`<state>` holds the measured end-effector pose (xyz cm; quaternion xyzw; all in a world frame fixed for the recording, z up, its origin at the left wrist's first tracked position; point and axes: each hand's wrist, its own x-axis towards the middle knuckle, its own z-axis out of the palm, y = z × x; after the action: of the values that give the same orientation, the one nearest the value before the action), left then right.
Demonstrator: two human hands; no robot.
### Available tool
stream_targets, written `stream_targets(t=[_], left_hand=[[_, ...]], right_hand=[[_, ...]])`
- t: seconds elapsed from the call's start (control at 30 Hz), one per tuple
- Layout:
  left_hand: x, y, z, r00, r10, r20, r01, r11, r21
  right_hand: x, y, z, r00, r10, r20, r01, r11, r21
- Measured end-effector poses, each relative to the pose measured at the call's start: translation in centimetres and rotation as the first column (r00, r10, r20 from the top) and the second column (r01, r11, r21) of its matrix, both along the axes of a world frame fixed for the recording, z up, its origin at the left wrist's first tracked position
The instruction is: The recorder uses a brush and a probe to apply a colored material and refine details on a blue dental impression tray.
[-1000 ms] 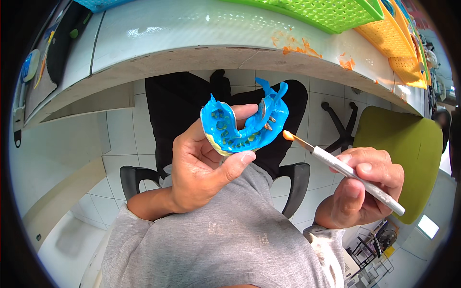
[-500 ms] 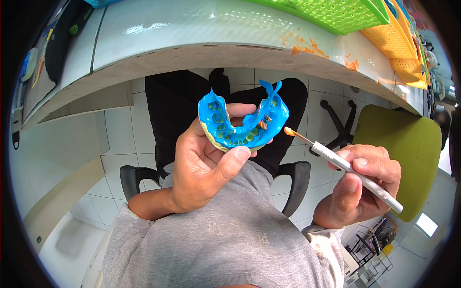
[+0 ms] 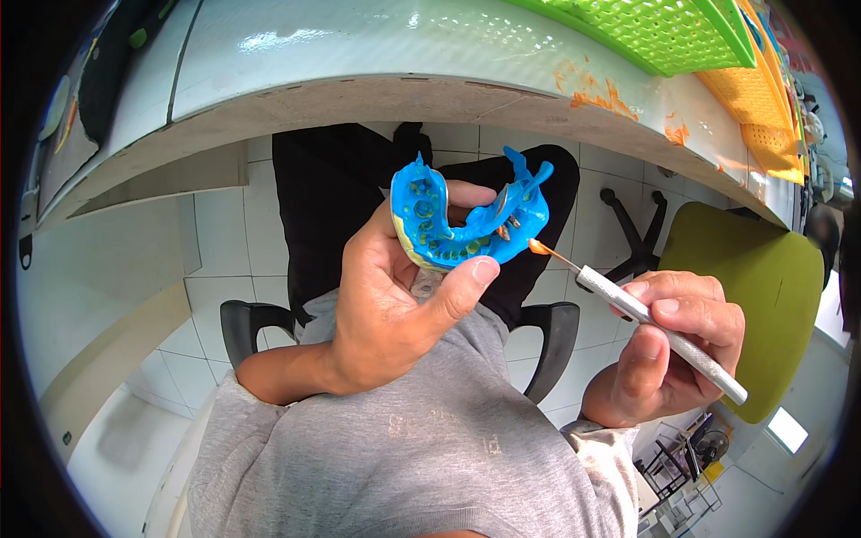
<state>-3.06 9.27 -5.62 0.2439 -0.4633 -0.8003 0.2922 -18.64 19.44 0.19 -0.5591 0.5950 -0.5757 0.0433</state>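
My left hand (image 3: 386,314) grips a horseshoe-shaped blue dental impression (image 3: 421,211) with cream backing, its cavities facing up, tooth hollows showing greenish. Small metal pieces (image 3: 508,224) with some orange on them stand inside its right arm. My right hand (image 3: 673,345) holds a slim knurled silver-handled tool (image 3: 619,296) like a pen, angled up to the left. A blob of orange material (image 3: 538,247) sits on the tool's tip, close beside the right edge of the impression; whether they touch I cannot tell.
Beyond my hands is a white worktop (image 3: 359,45) with orange smears, a green basket (image 3: 655,31), yellow baskets (image 3: 767,143) and a dark mat (image 3: 112,67) at the left. An olive seat (image 3: 753,305) stands at the right. My lap and chair armrests (image 3: 547,332) are below.
My left hand has shifted the impression slightly right and up, tilting it a little. My right hand has edged left, so the tool's tip is nearer the impression's rim.
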Motion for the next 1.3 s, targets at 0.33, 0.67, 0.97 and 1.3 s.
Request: stream_targets(t=[0.33, 0.67, 0.97, 1.3], left_hand=[[-0.4, 0.2, 0.0, 1.0, -0.008, 0.015, 0.008, 1.0, 0.0], [-0.5, 0.2, 0.0, 1.0, 0.003, -0.013, -0.002, 0.999, 0.033], [-0.3, 0.3, -0.2, 1.0, 0.004, -0.003, -0.003, 1.0, 0.03], [-0.3, 0.2, -0.2, 1.0, 0.013, -0.002, -0.013, 0.999, 0.045]], right_hand=[[-0.1, 0.0, -0.3, 0.998, -0.027, -0.058, 0.03, 0.998, 0.047], [0.3, -0.1, -0.6, 0.996, -0.077, -0.045, 0.081, 0.994, 0.078], [0.7, -0.4, -0.8, 0.995, -0.094, -0.035, 0.097, 0.99, 0.103], [0.7, -0.7, -0.7, 0.987, -0.053, -0.152, 0.078, 0.984, 0.163]])
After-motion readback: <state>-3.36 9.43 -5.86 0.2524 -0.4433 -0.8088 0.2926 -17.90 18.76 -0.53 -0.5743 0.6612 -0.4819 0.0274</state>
